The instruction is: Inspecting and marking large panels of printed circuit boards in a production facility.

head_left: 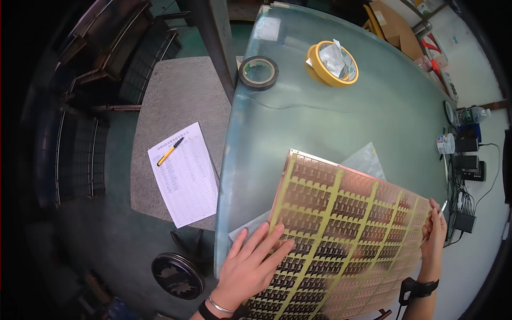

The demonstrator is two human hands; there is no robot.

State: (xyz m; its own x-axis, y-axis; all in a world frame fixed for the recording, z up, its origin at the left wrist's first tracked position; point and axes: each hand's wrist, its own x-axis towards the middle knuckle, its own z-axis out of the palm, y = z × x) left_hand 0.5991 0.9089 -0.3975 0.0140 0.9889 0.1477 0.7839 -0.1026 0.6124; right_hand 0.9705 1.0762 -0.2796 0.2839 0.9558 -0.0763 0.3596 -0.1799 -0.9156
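Observation:
A large copper-coloured circuit board panel (346,234) with yellow-green strips and rows of small dark patterns lies tilted over the near part of the table. My left hand (253,266) rests on its left edge, fingers spread and laid over the surface. At the panel's right edge, my right hand (434,232) has its fingers curled together. A thin pale stick-like tool (444,206) pokes out from those fingers; its kind is too small to tell. Under the panel, pale sheets (368,160) show at the far side and beside my left hand.
The green-topped table (298,128) carries a black tape roll (258,73) and yellow tape rolls (333,64). On a grey stool-like surface (181,90) at left are a printed sheet (186,181) and yellow pen (169,152). Cables and adapters (465,161), a bottle (472,114) and a cardboard box (397,26) line the right.

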